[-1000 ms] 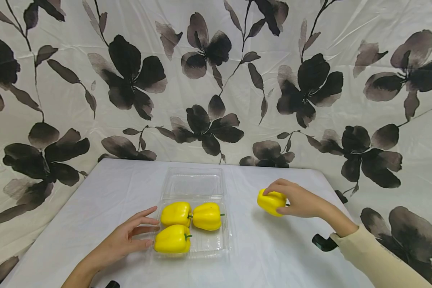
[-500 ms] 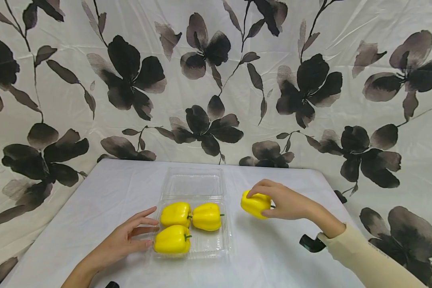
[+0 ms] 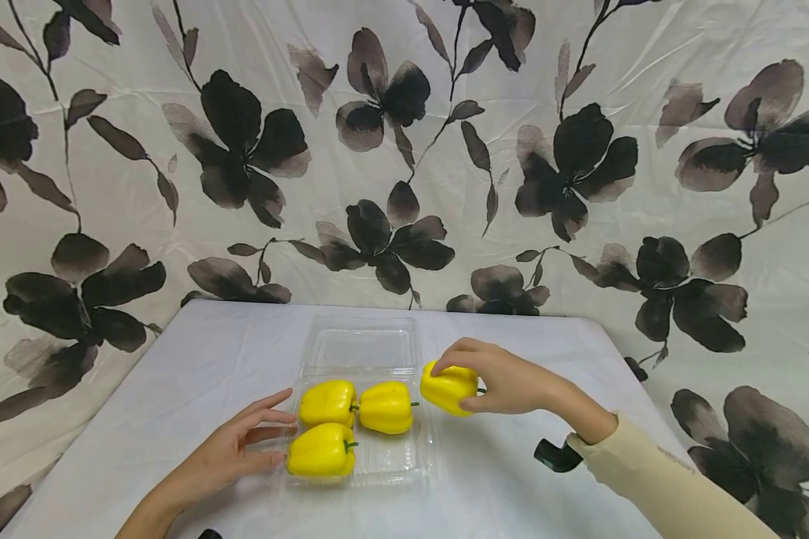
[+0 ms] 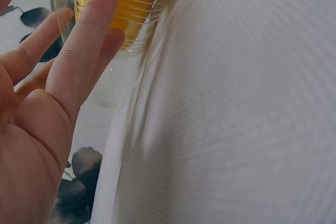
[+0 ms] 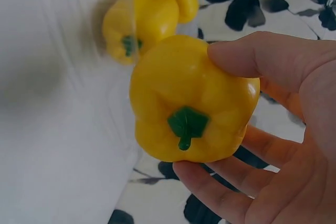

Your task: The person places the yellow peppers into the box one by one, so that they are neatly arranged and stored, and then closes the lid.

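My right hand (image 3: 508, 380) grips a yellow bell pepper (image 3: 447, 388) above the table, just right of the clear plastic clamshell box (image 3: 391, 466). In the right wrist view the held pepper (image 5: 194, 95) shows its green stem, with thumb and fingers curled round its sides. Three more yellow peppers lie in the box: one at back left (image 3: 326, 403), one at back right (image 3: 386, 408) and one at front left (image 3: 320, 451). My left hand (image 3: 225, 453) rests against the box's left side with fingers extended; in the left wrist view its fingers (image 4: 86, 45) touch the ribbed wall.
The box's lid (image 3: 360, 346) lies folded back behind the tray. A white cloth (image 3: 512, 479) covers the table, and a floral curtain (image 3: 404, 150) hangs behind it. A black wrist device (image 3: 556, 454) sits below the right sleeve (image 3: 647, 471).
My right hand has carried the pepper leftward, from the right part of the table to beside the box's right edge. The left hand and the three peppers in the box have stayed put.
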`<action>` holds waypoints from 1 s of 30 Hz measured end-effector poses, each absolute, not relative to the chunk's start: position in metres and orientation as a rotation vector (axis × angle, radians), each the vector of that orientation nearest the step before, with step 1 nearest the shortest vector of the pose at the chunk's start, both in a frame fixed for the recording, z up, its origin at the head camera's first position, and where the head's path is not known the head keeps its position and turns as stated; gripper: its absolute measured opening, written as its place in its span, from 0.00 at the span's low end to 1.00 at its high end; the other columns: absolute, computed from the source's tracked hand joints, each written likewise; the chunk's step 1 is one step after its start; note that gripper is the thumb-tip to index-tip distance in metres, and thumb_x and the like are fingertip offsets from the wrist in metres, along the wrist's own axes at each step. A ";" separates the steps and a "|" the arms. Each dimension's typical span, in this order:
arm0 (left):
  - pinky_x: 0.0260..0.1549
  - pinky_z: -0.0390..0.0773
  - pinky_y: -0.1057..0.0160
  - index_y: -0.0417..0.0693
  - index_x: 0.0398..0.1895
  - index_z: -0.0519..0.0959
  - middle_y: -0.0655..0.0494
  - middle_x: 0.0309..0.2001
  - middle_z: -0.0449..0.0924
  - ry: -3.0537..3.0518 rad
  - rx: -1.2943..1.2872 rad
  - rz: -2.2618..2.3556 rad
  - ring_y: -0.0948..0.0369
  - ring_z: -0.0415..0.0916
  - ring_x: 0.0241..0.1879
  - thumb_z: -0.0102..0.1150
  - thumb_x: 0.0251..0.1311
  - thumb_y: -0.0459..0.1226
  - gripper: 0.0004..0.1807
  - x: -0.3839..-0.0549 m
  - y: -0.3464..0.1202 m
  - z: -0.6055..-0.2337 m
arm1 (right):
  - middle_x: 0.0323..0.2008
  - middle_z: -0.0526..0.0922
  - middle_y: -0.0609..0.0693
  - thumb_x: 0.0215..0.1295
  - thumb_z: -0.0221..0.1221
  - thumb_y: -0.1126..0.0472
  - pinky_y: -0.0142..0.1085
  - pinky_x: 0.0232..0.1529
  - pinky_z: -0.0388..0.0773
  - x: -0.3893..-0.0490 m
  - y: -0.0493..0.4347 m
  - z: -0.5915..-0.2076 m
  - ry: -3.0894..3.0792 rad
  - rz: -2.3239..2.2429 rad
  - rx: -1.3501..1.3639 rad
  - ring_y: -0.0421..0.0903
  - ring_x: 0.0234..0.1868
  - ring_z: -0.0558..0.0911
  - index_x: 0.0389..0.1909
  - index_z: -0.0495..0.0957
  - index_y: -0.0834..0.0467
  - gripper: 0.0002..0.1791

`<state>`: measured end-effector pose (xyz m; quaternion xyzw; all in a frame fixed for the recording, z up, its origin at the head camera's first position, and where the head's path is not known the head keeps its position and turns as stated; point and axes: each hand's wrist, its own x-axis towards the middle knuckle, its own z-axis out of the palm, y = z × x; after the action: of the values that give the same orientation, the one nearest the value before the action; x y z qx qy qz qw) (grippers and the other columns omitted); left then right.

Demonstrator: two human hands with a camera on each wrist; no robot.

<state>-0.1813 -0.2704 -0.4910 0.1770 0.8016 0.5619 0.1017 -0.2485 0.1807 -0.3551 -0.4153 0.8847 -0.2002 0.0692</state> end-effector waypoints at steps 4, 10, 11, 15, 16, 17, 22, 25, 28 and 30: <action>0.61 0.82 0.64 0.48 0.66 0.78 0.44 0.85 0.49 2.377 0.502 1.650 0.36 0.73 0.69 0.74 0.66 0.39 0.26 -0.181 -0.269 -0.491 | 0.64 0.79 0.46 0.61 0.73 0.65 0.44 0.60 0.83 -0.246 0.172 -0.354 2.641 -0.608 -1.283 0.47 0.61 0.78 0.63 0.81 0.46 0.29; 0.61 0.82 0.64 0.48 0.65 0.78 0.44 0.85 0.48 2.379 0.500 1.646 0.36 0.73 0.69 0.73 0.66 0.39 0.26 -0.180 -0.268 -0.490 | 0.65 0.78 0.45 0.62 0.73 0.64 0.44 0.63 0.82 -0.241 0.159 -0.353 2.602 -0.602 -1.281 0.46 0.63 0.78 0.64 0.80 0.46 0.29; 0.60 0.82 0.66 0.48 0.66 0.78 0.44 0.85 0.48 2.377 0.504 1.648 0.36 0.73 0.69 0.73 0.66 0.38 0.26 -0.180 -0.268 -0.490 | 0.65 0.78 0.45 0.62 0.73 0.64 0.43 0.63 0.81 -0.241 0.157 -0.353 2.596 -0.601 -1.276 0.45 0.63 0.77 0.64 0.80 0.46 0.29; 0.59 0.81 0.70 0.49 0.66 0.78 0.43 0.85 0.49 2.382 0.514 1.645 0.36 0.74 0.69 0.73 0.66 0.38 0.26 -0.180 -0.268 -0.490 | 0.65 0.77 0.45 0.62 0.73 0.64 0.42 0.65 0.80 -0.237 0.151 -0.354 2.575 -0.594 -1.287 0.45 0.62 0.77 0.64 0.80 0.46 0.29; 0.59 0.81 0.70 0.49 0.66 0.78 0.43 0.85 0.49 2.384 0.514 1.643 0.36 0.74 0.69 0.73 0.66 0.38 0.25 -0.180 -0.268 -0.490 | 0.64 0.77 0.45 0.63 0.73 0.64 0.42 0.65 0.80 -0.236 0.149 -0.354 2.569 -0.594 -1.290 0.45 0.63 0.77 0.64 0.80 0.46 0.29; 0.59 0.81 0.70 0.48 0.65 0.78 0.43 0.85 0.49 2.386 0.513 1.643 0.36 0.74 0.69 0.73 0.66 0.38 0.25 -0.180 -0.268 -0.490 | 0.65 0.77 0.45 0.63 0.73 0.64 0.42 0.66 0.80 -0.235 0.148 -0.354 2.565 -0.593 -1.290 0.45 0.63 0.77 0.64 0.80 0.46 0.29; 0.59 0.82 0.68 0.47 0.65 0.78 0.43 0.85 0.48 2.389 0.505 1.642 0.36 0.74 0.69 0.73 0.66 0.38 0.26 -0.179 -0.268 -0.489 | 0.65 0.77 0.45 0.63 0.73 0.63 0.42 0.67 0.79 -0.232 0.141 -0.355 2.546 -0.596 -1.295 0.45 0.63 0.77 0.64 0.80 0.45 0.28; 0.60 0.82 0.66 0.47 0.65 0.78 0.43 0.85 0.48 2.387 0.500 1.638 0.36 0.74 0.69 0.73 0.66 0.38 0.26 -0.179 -0.267 -0.489 | 0.65 0.77 0.44 0.64 0.72 0.63 0.40 0.66 0.79 -0.230 0.137 -0.358 2.532 -0.600 -1.306 0.44 0.63 0.76 0.64 0.80 0.45 0.28; 0.60 0.82 0.65 0.47 0.65 0.78 0.42 0.85 0.48 2.388 0.495 1.638 0.36 0.74 0.69 0.73 0.66 0.39 0.26 -0.179 -0.267 -0.489 | 0.65 0.76 0.44 0.64 0.72 0.63 0.39 0.64 0.79 -0.229 0.133 -0.359 2.523 -0.595 -1.327 0.43 0.63 0.76 0.64 0.80 0.45 0.28; 0.59 0.82 0.67 0.47 0.65 0.78 0.42 0.85 0.48 2.385 0.497 1.641 0.36 0.74 0.68 0.73 0.66 0.38 0.26 -0.179 -0.267 -0.489 | 0.65 0.76 0.44 0.64 0.72 0.63 0.38 0.65 0.79 -0.228 0.130 -0.360 2.517 -0.590 -1.336 0.42 0.63 0.76 0.64 0.80 0.45 0.28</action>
<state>-0.1786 -0.2670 -0.4894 0.1682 0.8077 0.5558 0.1019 -0.2282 0.1305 -0.3598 -0.4559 0.8592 -0.2013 0.1157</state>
